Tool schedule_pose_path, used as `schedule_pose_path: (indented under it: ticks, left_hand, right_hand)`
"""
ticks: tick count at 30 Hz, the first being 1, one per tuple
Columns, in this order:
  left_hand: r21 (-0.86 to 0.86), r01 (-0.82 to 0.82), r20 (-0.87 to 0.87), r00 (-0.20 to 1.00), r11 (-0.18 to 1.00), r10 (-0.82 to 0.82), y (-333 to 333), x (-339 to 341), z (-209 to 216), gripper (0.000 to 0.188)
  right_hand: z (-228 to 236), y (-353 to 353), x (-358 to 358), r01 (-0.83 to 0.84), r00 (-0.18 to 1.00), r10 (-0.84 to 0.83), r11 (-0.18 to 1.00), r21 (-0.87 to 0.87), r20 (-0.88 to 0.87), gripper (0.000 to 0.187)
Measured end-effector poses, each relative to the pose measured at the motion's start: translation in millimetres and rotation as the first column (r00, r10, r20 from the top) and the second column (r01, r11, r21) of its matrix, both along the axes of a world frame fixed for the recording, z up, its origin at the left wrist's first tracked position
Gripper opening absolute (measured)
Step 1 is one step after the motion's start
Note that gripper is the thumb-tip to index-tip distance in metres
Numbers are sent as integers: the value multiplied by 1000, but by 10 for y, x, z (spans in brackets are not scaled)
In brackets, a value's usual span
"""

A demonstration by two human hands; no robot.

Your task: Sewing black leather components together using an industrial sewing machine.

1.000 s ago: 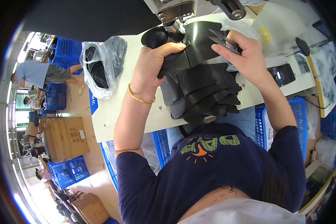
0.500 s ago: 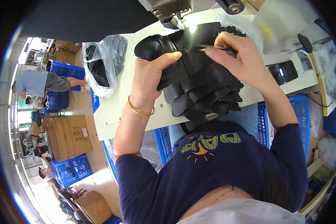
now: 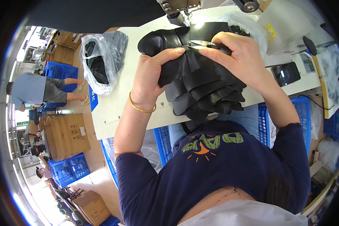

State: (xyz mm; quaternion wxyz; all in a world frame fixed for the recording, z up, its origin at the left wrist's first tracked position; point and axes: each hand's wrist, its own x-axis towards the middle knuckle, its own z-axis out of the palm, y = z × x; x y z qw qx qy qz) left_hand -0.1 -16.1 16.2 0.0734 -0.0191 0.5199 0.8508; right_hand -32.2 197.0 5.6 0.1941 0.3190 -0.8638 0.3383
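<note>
**Snips set to a black piece, no severed bit in sight**

At the white table [image 3: 113,109], the work appears to be partway along: a thick stack of black pieces [image 3: 214,90] is heaped at the near edge, with one piece in hand. No finished cut can be made out, and how many pieces are done or left cannot be told.

Well left of the stack, on the floor, a large cardboard box [image 3: 66,135] is seen; its contents are hidden. Below the table edge, left of the stack and nearer the body, a blue crate [image 3: 163,143] is lined or filled with pale plastic — which of the two is unclear. Left of the stack, on the tabletop, a clear plastic bag [image 3: 116,56] is stood with black pieces inside.

The held black piece [image 3: 207,32] is kept over the far side of the stack. It is pinched at the left of the stack by the left hand [image 3: 152,71], the thumb pressed on top and the fingers mostly hidden beneath. At the stack's far right, the right hand [image 3: 241,54] is closed around dark-handled snips [image 3: 201,43] — blades slightly parted, tips brought just beside the left thumb.
</note>
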Motion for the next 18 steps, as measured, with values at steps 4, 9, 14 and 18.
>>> schedule_pose_path:
  ticks: [4, 9, 14, 18]
  left_hand:
    - [19, -15, 26, 1000, 1000, 14, 1, -23, -25, 15]
    - [78, 10, 104, 994, 997, -18, -81, -71, -89, 10]
    - [111, -2, 114, 993, 994, -11, -48, -66, -90, 9]
    - [41, -41, 17, 999, 998, 41, -5, -35, -74, 9]
  right_hand:
    - [1, -31, -39, -24, 1000, 24, 1000, 7, 11, 32]
    - [-64, -76, -119, -34, 998, 32, 999, -31, -60, 44]
    - [-103, -81, -118, -28, 994, 22, 998, -51, -111, 42]
    - [-127, -113, -93, 0, 969, 87, 937, -350, 233, 34]
